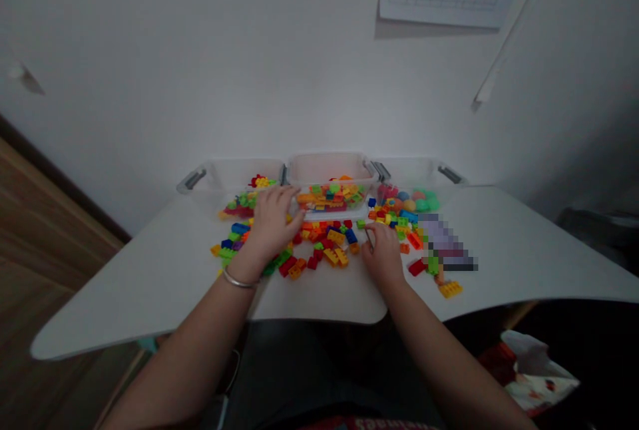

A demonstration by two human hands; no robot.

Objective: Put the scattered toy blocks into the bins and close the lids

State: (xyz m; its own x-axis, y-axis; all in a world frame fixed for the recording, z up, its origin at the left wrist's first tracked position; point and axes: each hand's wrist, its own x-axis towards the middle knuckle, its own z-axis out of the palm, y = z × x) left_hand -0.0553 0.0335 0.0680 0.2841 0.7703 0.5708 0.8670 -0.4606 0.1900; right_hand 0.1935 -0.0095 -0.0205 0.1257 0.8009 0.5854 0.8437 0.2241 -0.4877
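My left hand is spread above the loose toy bricks, by the front of the left clear bin. Its fingers are apart, and nothing shows in them. My right hand is curled, with a small green toy brick at its fingertips; part of the grip is hidden. Between the hands, red, orange, yellow and blue toy bricks lie scattered on the white table. The middle clear bin holds many mixed bricks.
The right clear bin contains coloured balls. A pixelated flat device lies to the right, near a yellow brick. The wall rises behind the bins. Below the table's right side is a bag.
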